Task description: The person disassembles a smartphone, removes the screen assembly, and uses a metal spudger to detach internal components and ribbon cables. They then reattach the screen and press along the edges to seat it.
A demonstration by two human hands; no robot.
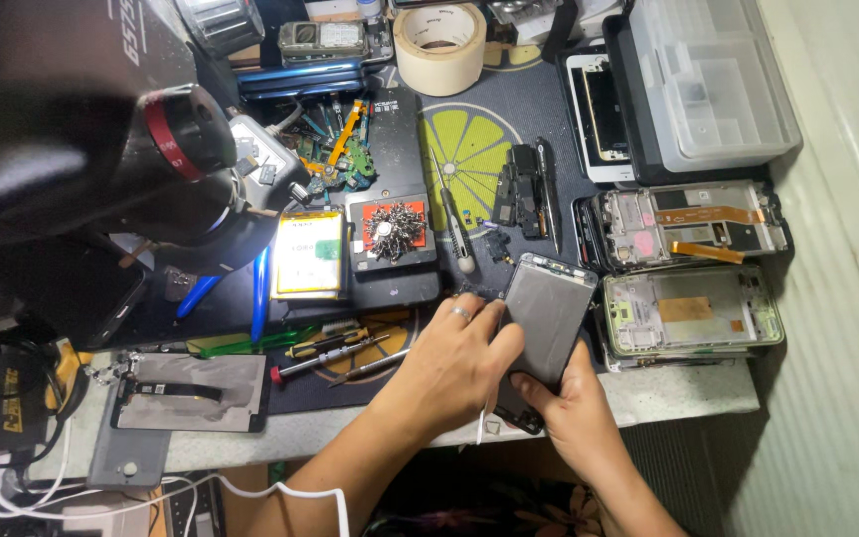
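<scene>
While I leaned over the bench (688,393), my left hand (449,368) and right hand (571,408) both held a grey phone (547,313) just above the front edge, tilted with its top toward the back. My left fingers (484,320) were curled and pressed against the phone's left side, a ring (460,313) on one of them. My right hand cupped the phone's lower end from below, thumb (529,391) against its bottom edge; the other right fingers were hidden behind it, so I could not tell how they lay. A thin white pick (483,423) hung down from under my left palm.

Toward the right edge lay two opened phone frames (693,308), one behind the other, just beside the phone I held. A clear parts box (713,80) sat at the back right corner, and a tape roll (439,47) stood at the back, near the middle. A black mat (479,139) with a lemon print covered the middle of the bench, with tweezers (454,224) on it. Left of those sat a pad of screws (393,231) and a yellowish battery (308,254). Screwdrivers (335,356) lay near the front, left of my left hand. A grey back cover (191,393) rested at the front left. A black microscope (101,139) loomed over the left side.
</scene>
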